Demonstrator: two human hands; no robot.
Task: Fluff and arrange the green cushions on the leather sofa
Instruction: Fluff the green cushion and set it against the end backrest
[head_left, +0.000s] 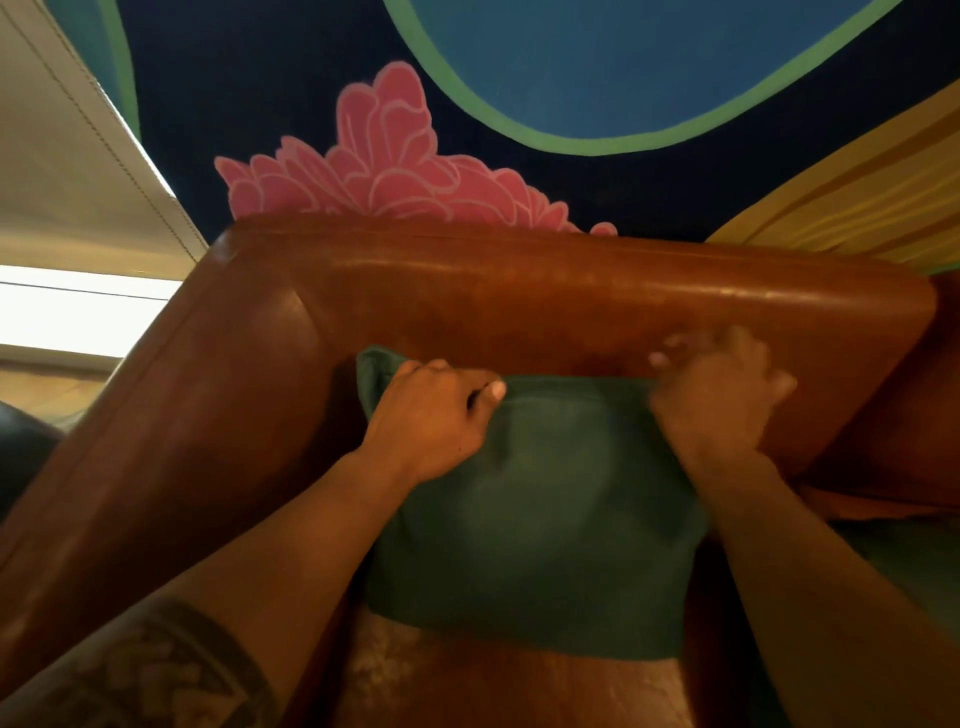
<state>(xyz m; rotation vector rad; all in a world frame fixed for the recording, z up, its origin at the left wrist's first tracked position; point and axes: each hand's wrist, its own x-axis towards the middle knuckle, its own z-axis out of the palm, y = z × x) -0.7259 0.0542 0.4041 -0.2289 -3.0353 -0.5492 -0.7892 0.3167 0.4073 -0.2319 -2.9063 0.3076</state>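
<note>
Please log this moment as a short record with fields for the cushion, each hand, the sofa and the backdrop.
cushion: green, upright against the sofa back
left hand: grips the cushion's top edge near its left corner
right hand: blurred, grips the top right corner
sofa: brown leather
backdrop: mural with a pink flower

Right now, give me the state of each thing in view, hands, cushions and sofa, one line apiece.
Left hand: gripping the green cushion's top edge near its left corner.
Right hand: blurred, fingers curled at the cushion's top right corner, seemingly gripping it.
Green cushion: upright, leaning against the backrest, bottom edge on the seat.
Leather sofa: brown, worn pale on the seat.
Second green cushion: only partly in view at the right; position unclear.
</note>
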